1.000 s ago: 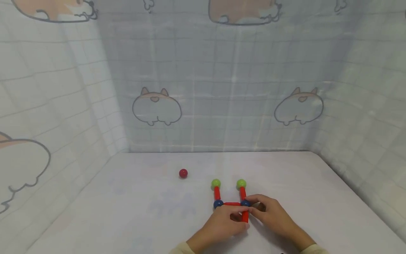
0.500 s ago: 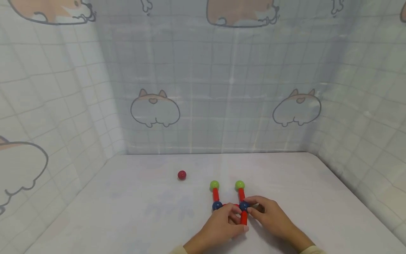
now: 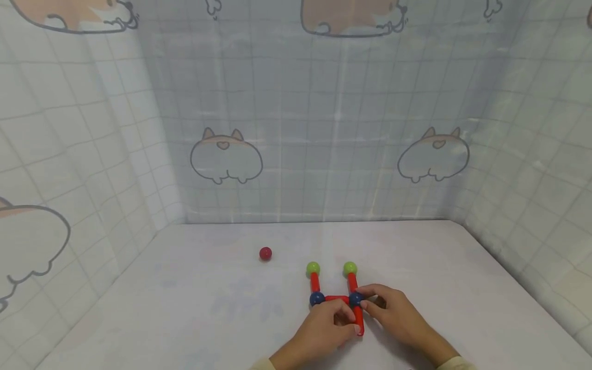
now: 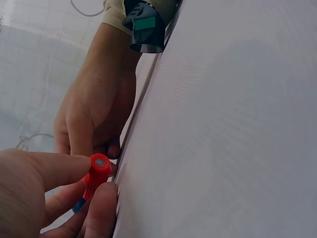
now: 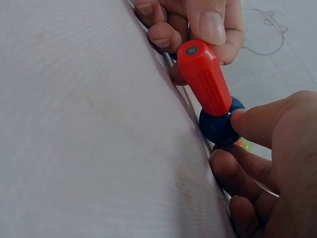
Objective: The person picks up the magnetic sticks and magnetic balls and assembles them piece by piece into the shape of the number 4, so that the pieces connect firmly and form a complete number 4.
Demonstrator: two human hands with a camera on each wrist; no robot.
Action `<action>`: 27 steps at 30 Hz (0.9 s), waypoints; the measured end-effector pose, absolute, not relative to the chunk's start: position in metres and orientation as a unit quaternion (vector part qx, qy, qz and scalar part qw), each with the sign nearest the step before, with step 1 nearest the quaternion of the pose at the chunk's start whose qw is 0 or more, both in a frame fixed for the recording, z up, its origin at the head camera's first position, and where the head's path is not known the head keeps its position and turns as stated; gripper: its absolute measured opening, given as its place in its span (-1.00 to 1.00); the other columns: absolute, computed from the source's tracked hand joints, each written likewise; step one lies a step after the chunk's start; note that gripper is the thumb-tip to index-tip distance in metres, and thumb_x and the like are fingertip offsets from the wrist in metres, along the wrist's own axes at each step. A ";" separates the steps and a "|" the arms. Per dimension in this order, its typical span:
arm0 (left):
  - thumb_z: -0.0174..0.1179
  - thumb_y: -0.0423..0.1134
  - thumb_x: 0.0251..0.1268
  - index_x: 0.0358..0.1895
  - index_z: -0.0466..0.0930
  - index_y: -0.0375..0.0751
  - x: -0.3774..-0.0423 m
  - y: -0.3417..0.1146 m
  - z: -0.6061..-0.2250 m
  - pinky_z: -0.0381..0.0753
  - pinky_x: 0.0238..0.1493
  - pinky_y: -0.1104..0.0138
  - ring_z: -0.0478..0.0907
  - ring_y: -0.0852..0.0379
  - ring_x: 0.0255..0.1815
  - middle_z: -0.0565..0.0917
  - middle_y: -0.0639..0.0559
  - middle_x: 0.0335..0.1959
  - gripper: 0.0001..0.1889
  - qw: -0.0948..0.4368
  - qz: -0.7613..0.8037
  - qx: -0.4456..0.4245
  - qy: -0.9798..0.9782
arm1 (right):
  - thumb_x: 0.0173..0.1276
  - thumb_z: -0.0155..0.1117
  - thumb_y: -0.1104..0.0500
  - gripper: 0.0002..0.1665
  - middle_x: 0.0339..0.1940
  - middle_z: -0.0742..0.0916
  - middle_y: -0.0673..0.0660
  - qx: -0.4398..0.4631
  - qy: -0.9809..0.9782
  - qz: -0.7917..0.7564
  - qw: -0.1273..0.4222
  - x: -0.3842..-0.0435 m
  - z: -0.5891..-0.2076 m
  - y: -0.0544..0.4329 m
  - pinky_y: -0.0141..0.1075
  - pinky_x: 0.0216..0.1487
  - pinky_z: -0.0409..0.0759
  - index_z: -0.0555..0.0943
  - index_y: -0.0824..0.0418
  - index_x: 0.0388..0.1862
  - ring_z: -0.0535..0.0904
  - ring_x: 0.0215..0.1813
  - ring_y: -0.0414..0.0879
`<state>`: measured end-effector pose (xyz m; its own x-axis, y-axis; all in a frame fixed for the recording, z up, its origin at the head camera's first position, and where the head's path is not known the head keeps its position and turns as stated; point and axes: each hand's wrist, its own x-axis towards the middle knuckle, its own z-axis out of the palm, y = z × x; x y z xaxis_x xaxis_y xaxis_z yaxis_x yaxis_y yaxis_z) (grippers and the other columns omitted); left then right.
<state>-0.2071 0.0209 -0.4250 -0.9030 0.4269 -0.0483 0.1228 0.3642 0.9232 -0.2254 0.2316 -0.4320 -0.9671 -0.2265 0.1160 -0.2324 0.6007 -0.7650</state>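
A flat frame of red magnetic rods and balls lies on the table. My left hand pinches the near end of a red rod, which shows a small metal disc in its tip in the left wrist view. That rod's far end meets a blue ball, which my right hand holds between thumb and fingers. From this ball a red crossbar runs left to another blue ball. Beyond each blue ball a red rod leads to a green ball; the right green ball matches it.
Apart from the frame, a loose red ball sits farther back to the left on the pale table. Curtains with a grid and cartoon dogs hang behind and at both sides.
The left fingers have drawn back from beside the right blue ball and now grip the rod's near end. More of the rod and crossbar shows. The right hand stays on the blue ball.
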 end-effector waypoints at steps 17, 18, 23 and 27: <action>0.49 -0.22 0.11 -0.37 0.64 0.02 -0.207 0.023 -0.426 0.55 -0.39 0.43 0.50 0.22 -0.44 0.63 0.27 -0.44 -0.83 0.123 0.523 0.187 0.822 | 0.38 0.38 0.04 -0.70 -0.08 0.73 -0.10 0.112 -0.895 0.432 -0.001 -0.225 -0.430 0.231 -0.39 -0.18 0.57 0.68 0.03 0.06 0.60 -0.23 -0.18; 0.49 -0.22 0.11 -0.37 0.64 0.02 -0.207 0.023 -0.426 0.55 -0.39 0.43 0.50 0.23 -0.44 0.63 0.27 -0.45 -0.83 0.120 0.524 0.190 0.822 | 0.38 0.38 0.04 -0.69 -0.08 0.73 -0.09 0.113 -0.894 0.433 -0.002 -0.224 -0.430 0.231 -0.38 -0.18 0.57 0.68 0.04 0.06 0.60 -0.23 -0.18; 0.50 -0.22 0.10 -0.39 0.63 0.03 -0.207 0.024 -0.427 0.52 -0.42 0.43 0.49 0.26 -0.47 0.62 0.29 -0.46 -0.82 0.109 0.523 0.197 0.822 | 0.37 0.38 0.04 -0.68 -0.10 0.73 -0.08 0.111 -0.894 0.435 -0.006 -0.223 -0.429 0.230 -0.39 -0.23 0.56 0.68 0.06 0.07 0.58 -0.25 -0.15; 0.49 -0.22 0.11 -0.39 0.64 0.05 -0.207 0.022 -0.426 0.54 -0.40 0.43 0.50 0.24 -0.45 0.63 0.28 -0.45 -0.83 0.119 0.520 0.195 0.823 | 0.38 0.38 0.03 -0.67 -0.11 0.72 -0.08 0.114 -0.894 0.434 -0.006 -0.223 -0.430 0.231 -0.39 -0.25 0.56 0.68 0.06 0.08 0.57 -0.26 -0.14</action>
<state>-0.2072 0.0221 -0.4265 -0.8955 0.4450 0.0083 0.1982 0.3821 0.9026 -0.2234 0.2307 -0.4298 -0.9739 -0.2091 0.0877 -0.1982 0.5972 -0.7772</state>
